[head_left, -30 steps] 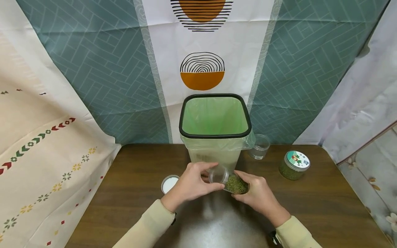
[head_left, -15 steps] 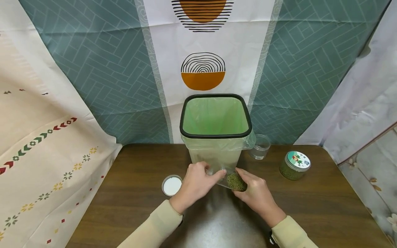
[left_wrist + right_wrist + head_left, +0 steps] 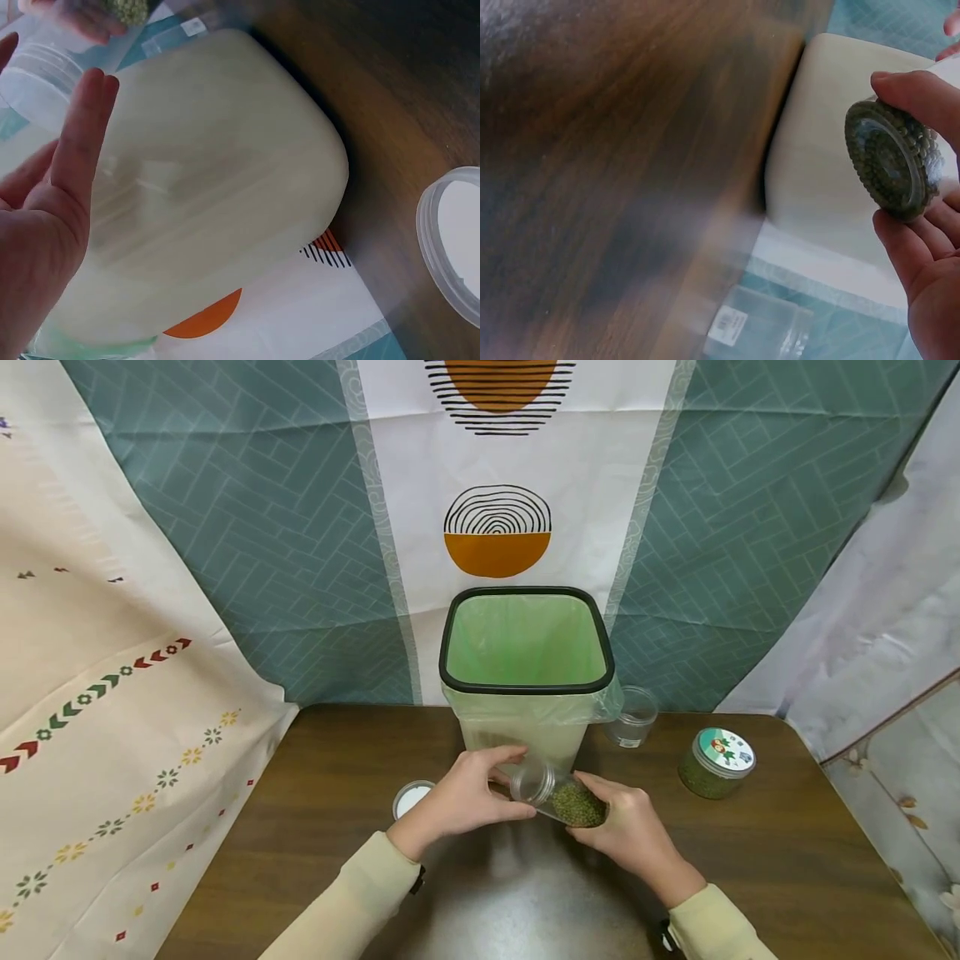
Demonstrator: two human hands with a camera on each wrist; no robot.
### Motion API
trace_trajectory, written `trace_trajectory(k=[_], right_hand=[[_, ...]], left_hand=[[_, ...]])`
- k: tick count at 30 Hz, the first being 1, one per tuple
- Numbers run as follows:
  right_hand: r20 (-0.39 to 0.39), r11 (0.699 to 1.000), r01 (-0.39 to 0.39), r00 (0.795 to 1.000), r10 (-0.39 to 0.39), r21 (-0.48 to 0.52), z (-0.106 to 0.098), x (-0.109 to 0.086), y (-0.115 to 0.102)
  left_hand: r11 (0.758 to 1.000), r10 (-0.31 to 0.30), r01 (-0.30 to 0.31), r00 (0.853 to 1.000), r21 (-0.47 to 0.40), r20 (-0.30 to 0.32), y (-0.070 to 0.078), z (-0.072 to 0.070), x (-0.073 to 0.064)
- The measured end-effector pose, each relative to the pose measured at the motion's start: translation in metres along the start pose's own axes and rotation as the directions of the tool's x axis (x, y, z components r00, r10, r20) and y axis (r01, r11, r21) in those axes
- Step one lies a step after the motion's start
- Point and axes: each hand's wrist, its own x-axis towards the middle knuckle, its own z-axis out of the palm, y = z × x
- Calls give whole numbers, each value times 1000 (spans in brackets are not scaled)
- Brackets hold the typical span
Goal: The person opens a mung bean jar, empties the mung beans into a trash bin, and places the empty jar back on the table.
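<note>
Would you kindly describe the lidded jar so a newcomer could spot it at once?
Find the black-rimmed bin. To its right, past a clear jar, stands the lidded jar. Unlike the green-filled jar in the right hand, it has a green-and-white label on top.

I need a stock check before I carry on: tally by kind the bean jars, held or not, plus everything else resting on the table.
Bean jars: 2, one in the right hand
Empty clear jar: 1
Bin: 1
Loose lid: 1
Total: 5
</note>
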Motion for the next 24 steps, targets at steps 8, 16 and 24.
trace_trajectory(k=[8, 16, 24], right_hand=[[-14, 999, 42, 999, -42, -13, 3, 0, 0], [-87, 996, 81, 993, -83, -33, 5, -3, 0], [-90, 989, 92, 991, -102, -117, 5, -2, -5]], left_hand=[[999, 36, -34, 999, 39, -40, 2, 2, -1], [973, 77, -36, 981, 229, -175, 8, 11, -2], [959, -63, 129, 965, 251, -256, 8, 15, -1]])
